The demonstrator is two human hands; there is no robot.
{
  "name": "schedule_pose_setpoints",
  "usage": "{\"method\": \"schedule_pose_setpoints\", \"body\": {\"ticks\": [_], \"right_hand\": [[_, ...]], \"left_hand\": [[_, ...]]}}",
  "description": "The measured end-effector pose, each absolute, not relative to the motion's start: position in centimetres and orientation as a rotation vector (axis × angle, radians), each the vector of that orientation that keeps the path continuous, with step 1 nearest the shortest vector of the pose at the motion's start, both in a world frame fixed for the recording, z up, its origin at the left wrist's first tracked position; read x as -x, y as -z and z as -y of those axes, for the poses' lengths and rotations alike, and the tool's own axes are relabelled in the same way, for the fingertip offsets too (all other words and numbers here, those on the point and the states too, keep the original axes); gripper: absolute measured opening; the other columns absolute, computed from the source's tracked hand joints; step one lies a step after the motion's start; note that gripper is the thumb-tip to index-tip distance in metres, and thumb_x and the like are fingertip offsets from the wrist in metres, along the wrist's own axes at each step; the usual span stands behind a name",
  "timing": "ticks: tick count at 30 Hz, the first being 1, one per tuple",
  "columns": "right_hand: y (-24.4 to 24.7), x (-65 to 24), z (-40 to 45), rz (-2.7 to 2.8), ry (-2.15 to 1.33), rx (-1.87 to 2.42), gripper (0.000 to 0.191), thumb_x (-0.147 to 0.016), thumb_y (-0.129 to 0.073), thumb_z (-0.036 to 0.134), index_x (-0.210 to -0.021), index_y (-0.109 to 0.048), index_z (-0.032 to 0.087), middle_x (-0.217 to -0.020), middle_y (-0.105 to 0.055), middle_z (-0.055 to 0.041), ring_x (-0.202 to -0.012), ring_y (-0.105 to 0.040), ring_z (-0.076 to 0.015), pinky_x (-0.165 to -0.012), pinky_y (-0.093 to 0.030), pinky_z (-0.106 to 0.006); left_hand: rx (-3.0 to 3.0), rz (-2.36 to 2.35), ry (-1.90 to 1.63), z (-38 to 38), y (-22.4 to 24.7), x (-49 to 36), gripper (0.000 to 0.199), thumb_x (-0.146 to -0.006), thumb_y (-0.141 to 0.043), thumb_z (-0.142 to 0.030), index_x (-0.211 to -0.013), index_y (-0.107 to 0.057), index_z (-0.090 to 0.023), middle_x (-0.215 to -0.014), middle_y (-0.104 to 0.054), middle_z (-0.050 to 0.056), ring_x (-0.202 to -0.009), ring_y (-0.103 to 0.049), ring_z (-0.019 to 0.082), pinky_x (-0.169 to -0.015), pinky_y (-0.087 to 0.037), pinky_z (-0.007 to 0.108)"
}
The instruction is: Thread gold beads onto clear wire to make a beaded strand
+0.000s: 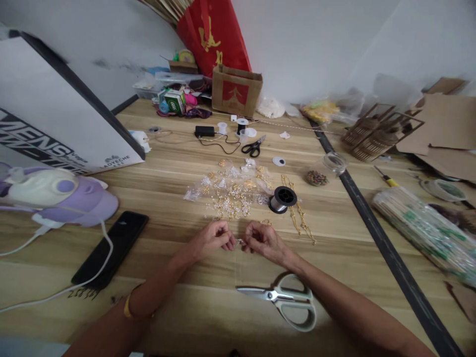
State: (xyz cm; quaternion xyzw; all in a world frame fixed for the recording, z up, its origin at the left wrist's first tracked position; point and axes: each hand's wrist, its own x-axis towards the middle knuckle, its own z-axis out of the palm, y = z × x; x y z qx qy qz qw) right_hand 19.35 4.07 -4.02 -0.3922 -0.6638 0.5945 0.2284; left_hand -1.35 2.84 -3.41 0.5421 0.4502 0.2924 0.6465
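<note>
My left hand [216, 236] is closed in a pinch just above the wooden table. Facing it, my right hand [263, 241] is pinched too. Between the fingertips shows a small beaded piece [240, 241] on thin clear thread, and a faint strand hangs below it. The fingers partly hide the piece. Loose clear and gold beads [234, 198] lie spread beyond my hands. A spool of clear thread [282, 200] stands upright behind my right hand. Below that hand lie large pale-handled scissors [284, 297], blades pointing left.
Gold chains [297, 213] lie right of the spool. Small black scissors [253, 147] rest farther back. A dark phone [111, 248] and a purple device [63, 196] with a white cable occupy the left. At right are packaged sticks [427, 228] and a container of coloured beads [317, 177].
</note>
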Motion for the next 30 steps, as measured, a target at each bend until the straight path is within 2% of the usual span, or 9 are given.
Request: {"method": "schedule_pose_setpoints", "body": {"ticks": [3,9,16,21,30], "right_hand": [[3.7,-19.3,-4.1,1.818,-1.645,1.09,0.009,-0.082,-0.054,0.023,-0.077,-0.05,0.017,-0.061,-0.064,-0.0005,-0.051,-0.057,-0.0103,-0.047,-0.041,-0.018],[3.2,-19.0,-4.0,1.777,-1.677,1.09,0.015,-0.082,-0.056,0.029,-0.076,-0.049,0.017,-0.06,-0.062,-0.0004,-0.052,-0.059,-0.011,-0.047,-0.042,-0.019],[3.0,-19.0,-4.0,1.828,-1.645,1.062,0.02,-0.086,-0.052,0.034,-0.078,-0.05,0.016,-0.061,-0.061,-0.0009,-0.052,-0.058,-0.0114,-0.047,-0.042,-0.019],[3.0,-19.1,-4.0,1.852,-1.637,1.037,0.021,-0.088,-0.051,0.036,-0.081,-0.052,0.016,-0.062,-0.062,-0.0013,-0.053,-0.057,-0.0114,-0.048,-0.042,-0.02],[3.6,-19.2,-4.0,1.907,-1.612,1.011,0.018,-0.089,-0.051,0.033,-0.082,-0.053,0.016,-0.063,-0.063,-0.0013,-0.051,-0.053,-0.0096,-0.048,-0.038,-0.019]], "left_hand": [[-1.283,-1.057,-0.723,-2.9,3.2,1.2,0.024,-0.077,-0.062,-0.032,-0.065,-0.053,-0.013,-0.069,-0.065,0.004,-0.057,-0.06,0.01,-0.055,-0.048,0.021],[-1.15,-0.992,-0.841,-2.8,3.1,0.6,0.03,-0.072,-0.067,-0.036,-0.06,-0.049,-0.014,-0.081,-0.066,0.005,-0.06,-0.058,0.01,-0.057,-0.048,0.023],[-1.098,-0.976,-0.812,-2.6,2.9,0.1,0.03,-0.074,-0.066,-0.04,-0.067,-0.055,-0.013,-0.064,-0.065,0.002,-0.054,-0.058,0.01,-0.056,-0.047,0.023],[-1.11,-1.023,-0.812,-2.4,3.2,-0.2,0.033,-0.073,-0.066,-0.043,-0.067,-0.054,-0.013,-0.058,-0.062,0.0,-0.05,-0.056,0.009,-0.052,-0.047,0.022],[-1.148,-1.042,-0.853,-2.1,3.6,-0.5,0.024,-0.072,-0.068,-0.031,-0.08,-0.054,-0.014,-0.057,-0.06,-0.003,-0.051,-0.055,0.009,-0.051,-0.047,0.021]]}}
